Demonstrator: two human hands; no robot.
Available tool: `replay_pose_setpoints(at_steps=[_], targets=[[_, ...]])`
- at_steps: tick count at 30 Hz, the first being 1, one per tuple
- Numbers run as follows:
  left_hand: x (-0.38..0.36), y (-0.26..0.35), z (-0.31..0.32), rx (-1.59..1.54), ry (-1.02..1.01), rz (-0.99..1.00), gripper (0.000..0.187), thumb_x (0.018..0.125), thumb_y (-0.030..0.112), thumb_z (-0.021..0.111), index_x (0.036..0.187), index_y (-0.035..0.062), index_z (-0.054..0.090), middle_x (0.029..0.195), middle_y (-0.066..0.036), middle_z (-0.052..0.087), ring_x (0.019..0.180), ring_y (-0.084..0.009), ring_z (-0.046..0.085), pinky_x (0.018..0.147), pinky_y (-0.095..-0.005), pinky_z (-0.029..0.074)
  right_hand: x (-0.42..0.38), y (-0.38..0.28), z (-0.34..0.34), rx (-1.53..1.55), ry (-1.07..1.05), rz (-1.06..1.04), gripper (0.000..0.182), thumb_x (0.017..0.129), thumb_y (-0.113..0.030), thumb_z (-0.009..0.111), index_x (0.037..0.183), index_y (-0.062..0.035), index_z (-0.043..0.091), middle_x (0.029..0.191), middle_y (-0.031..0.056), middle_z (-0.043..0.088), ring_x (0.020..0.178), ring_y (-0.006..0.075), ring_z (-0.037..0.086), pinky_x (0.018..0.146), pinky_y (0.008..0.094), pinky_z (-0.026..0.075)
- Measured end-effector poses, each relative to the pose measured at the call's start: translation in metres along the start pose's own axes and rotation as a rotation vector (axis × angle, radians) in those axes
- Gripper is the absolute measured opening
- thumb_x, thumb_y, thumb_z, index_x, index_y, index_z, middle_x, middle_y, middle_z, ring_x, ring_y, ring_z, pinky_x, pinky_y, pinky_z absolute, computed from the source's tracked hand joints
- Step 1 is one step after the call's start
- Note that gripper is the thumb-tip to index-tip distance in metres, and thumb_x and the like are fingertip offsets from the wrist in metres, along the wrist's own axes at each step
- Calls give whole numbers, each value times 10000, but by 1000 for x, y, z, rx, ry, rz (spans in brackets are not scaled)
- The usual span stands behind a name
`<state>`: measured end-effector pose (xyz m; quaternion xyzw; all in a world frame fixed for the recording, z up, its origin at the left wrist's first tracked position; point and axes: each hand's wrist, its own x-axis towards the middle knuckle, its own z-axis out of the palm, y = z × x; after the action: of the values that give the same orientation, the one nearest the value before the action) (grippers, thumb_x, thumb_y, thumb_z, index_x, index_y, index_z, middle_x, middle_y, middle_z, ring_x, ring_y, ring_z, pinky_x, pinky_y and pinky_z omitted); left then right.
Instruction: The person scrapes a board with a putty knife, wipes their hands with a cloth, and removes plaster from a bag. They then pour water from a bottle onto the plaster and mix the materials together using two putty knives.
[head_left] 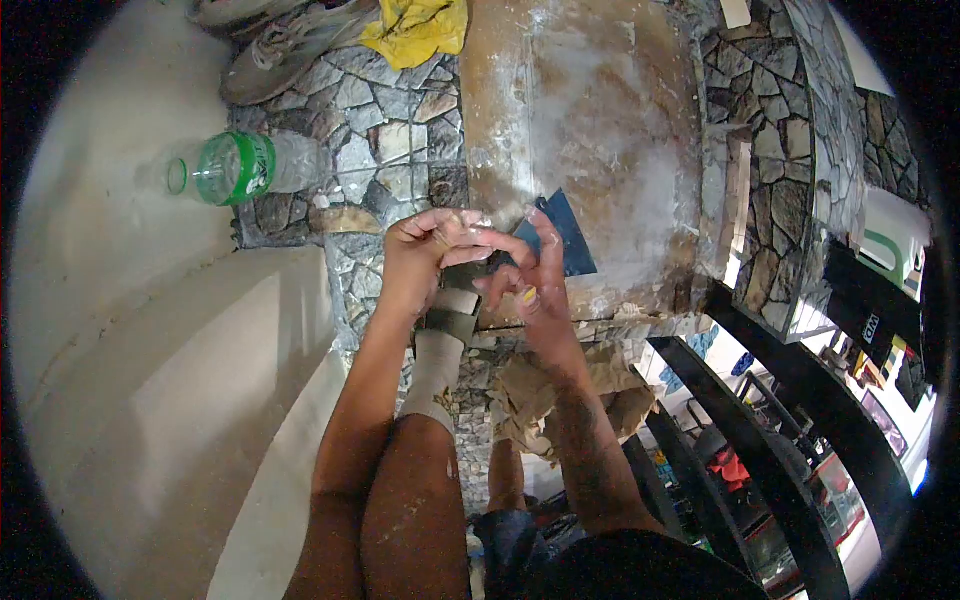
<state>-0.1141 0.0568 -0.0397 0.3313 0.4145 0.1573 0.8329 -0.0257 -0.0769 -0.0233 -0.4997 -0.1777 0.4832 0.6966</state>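
Note:
My left hand point(440, 245) reaches in with its fingers stretched out and a little apart, whitish at the tips. One of its fingers crosses to the fingers of my right hand point(538, 275). A dark blue piece of sandpaper point(572, 240) shows behind the right fingers, which overlap it; the grip itself is partly hidden. The right index finger points up across the sheet while the others curl, and a small yellow patch is at one fingertip. Below both hands is a brown wooden board point(620, 130) smeared with white dust.
A clear plastic bottle point(290, 162) with a green label lies at left near worn shoes point(275, 55). A yellow bag point(420, 30) is at the top. Crumpled brown paper point(540, 395) lies below the board. Black slats point(745, 430) stand at right, beside stone-patterned surfaces point(780, 150). A pale wall point(120, 330) rises at left.

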Motion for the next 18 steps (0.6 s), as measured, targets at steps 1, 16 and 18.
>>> replay_pose_setpoints(at_steps=[1, 16, 18], targets=[[1, -1, 0, 49, -29, 41, 173, 818, 99, 642, 898, -51, 611, 897, -146, 646, 754, -214, 649, 699, -354, 586, 1, 1, -2, 17, -8, -26, 869, 804, -326, 641, 1390, -101, 40, 1268, 130, 481, 702, 115, 475, 677, 271, 438], [21, -14, -4, 955, 188, 146, 329, 765, 302, 689, 713, -7, 588, 666, -140, 598, 624, -262, 621, 567, -352, 521, -9, 1, -65, -637, 297, -41, 195, 793, -67, 637, 950, -27, 529, 1023, 99, 596, 761, 164, 577, 725, 302, 475], [19, -20, 10, 1244, 58, 273, 416, 691, 380, 730, 808, -3, 619, 817, -178, 623, 762, -320, 612, 707, -368, 499, -16, -3, -90, -354, 474, 67, 162, 812, -144, 661, 816, -38, 538, 914, 88, 609, 719, 163, 562, 697, 319, 477]])
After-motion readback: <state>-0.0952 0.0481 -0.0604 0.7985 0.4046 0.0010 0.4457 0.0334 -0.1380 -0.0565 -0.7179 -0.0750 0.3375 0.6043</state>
